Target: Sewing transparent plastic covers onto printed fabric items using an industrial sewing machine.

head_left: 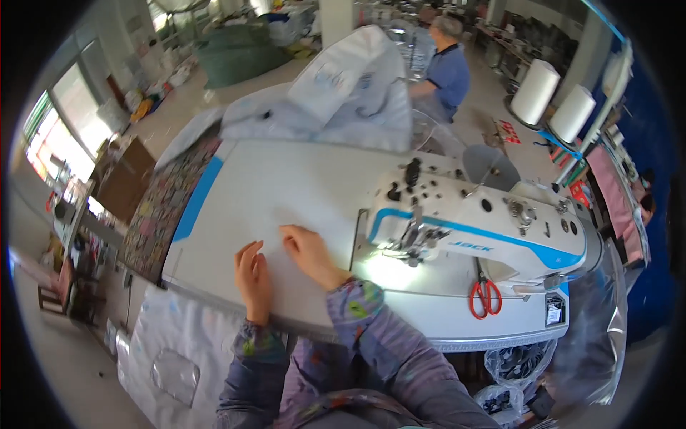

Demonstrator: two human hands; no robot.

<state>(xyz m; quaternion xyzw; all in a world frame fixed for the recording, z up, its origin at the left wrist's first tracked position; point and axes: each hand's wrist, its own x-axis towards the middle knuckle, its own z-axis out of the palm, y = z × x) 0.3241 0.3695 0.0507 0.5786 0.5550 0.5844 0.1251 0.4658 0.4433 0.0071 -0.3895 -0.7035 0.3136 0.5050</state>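
Observation:
My left hand [254, 282] hovers over the near left part of the white sewing table [279, 171], with its fingers loosely bent and nothing in them. Just right of it is my right hand [311, 256], its fingers reaching left, relaxed and without any object showing. The two hands are apart. Right of my right hand stands a white and blue sewing machine [471, 225], its lamp lighting the needle area. White padded fabric [321, 93] lies heaped at the table's far edge. Another white fabric piece with a clear window [175, 375] hangs below the near left edge.
Red-handled scissors [486, 297] lie on the table near the machine's base. White thread cones [534, 91] stand on a rack at the right. A person in a blue shirt [446, 75] is beyond the table. A cardboard box [125, 179] is at the left.

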